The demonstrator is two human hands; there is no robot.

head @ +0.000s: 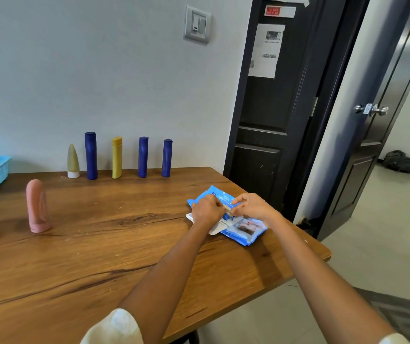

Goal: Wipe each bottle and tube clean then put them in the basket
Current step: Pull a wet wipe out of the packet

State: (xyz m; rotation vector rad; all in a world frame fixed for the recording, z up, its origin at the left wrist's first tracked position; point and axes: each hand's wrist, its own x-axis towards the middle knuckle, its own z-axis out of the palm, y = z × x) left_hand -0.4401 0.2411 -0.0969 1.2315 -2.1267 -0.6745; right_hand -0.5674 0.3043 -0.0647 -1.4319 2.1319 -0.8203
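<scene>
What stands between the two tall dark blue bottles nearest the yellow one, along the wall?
Only the yellow bottle stands between those dark blue bottles, as the head view shows.

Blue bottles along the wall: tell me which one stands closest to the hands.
The rightmost blue bottle, the shortest of the three, stands nearest the hands. The other two flank the yellow bottle, further left.
</scene>
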